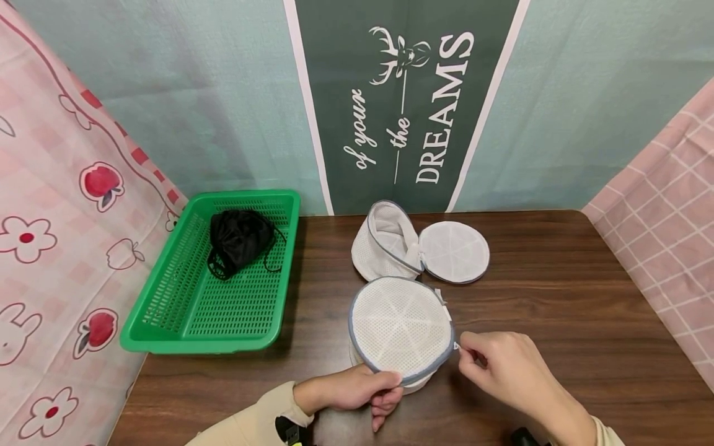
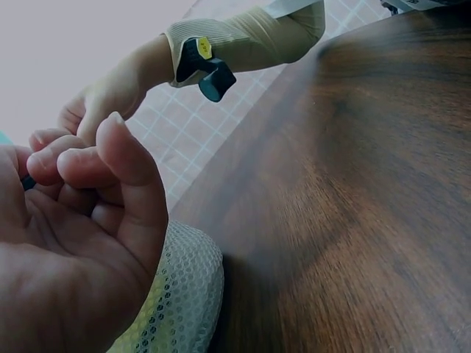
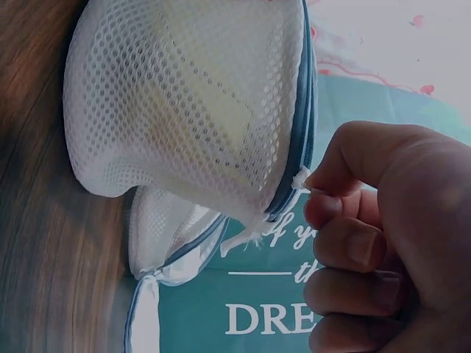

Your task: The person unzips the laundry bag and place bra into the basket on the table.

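A round white mesh laundry bag with a blue-grey zipped rim stands upright on the table, its lid lying over the top. My left hand grips the near rim, thumb on top and fingers curled below. Between thumb and forefinger, my right hand pinches the small white zipper pull at the rim's right side. Through the mesh wall something pale yellowish shows inside the bag. Just behind stands a second mesh bag, unzipped, its round lid folded out flat to the right.
A green plastic basket sits at the left, holding a black drawstring pouch. The brown wooden table ends at a hanging green cloth with white lettering. Patterned pink cloths hang at both sides.
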A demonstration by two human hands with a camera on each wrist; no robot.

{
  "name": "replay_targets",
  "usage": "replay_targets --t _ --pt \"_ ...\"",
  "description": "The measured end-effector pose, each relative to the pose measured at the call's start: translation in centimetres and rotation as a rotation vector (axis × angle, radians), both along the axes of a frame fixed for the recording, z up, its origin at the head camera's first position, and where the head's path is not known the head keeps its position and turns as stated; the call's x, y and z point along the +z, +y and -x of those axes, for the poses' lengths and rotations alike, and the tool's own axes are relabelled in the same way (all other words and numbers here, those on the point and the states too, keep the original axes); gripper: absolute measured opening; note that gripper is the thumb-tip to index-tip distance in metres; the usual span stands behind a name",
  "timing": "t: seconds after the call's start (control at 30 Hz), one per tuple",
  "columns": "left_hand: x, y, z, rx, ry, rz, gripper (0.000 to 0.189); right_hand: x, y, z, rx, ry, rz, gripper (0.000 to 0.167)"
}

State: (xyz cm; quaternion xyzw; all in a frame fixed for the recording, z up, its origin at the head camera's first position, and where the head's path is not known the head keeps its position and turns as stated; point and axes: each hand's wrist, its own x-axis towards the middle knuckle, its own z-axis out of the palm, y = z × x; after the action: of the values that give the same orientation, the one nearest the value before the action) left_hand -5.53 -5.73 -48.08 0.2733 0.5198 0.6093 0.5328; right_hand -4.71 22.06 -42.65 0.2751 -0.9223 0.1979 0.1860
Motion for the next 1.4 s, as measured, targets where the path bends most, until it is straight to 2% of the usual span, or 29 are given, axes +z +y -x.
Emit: replay_targets --t 0.3,0.43,0.87,1.13,1.23,1.4 --pt "0.11 -0.25 -0.02 -0.016 0.027 0.012 0.046 -0.42 0.47 0.49 -0.065 0.060 -0.015 0.036" --pt "0.00 -0.39 0.01 -0.022 0.038 0.005 0.046 -0.62 0.58 0.65 -0.090 0.061 -0.028 0.035" --pt "0.18 -0.23 0.07 -0.033 0.027 0.018 0.046 -0.72 0.54 0.89 -0.113 0.098 -0.033 0.030" --pt "0.03 0.27 -0.09 0.030 0.040 0.045 0.049 -0.73 0.70 0.78 -0.107 0.123 -0.062 0.027" --pt "-0.01 0.21 -0.13 0.038 0.034 0.037 0.051 -0.68 0.64 0.74 -0.110 0.117 -0.066 0.028" --pt "-0.13 -0.07 -0.04 0.038 0.062 0.018 0.054 -0.72 0.62 0.73 -0.123 0.104 -0.074 0.028"
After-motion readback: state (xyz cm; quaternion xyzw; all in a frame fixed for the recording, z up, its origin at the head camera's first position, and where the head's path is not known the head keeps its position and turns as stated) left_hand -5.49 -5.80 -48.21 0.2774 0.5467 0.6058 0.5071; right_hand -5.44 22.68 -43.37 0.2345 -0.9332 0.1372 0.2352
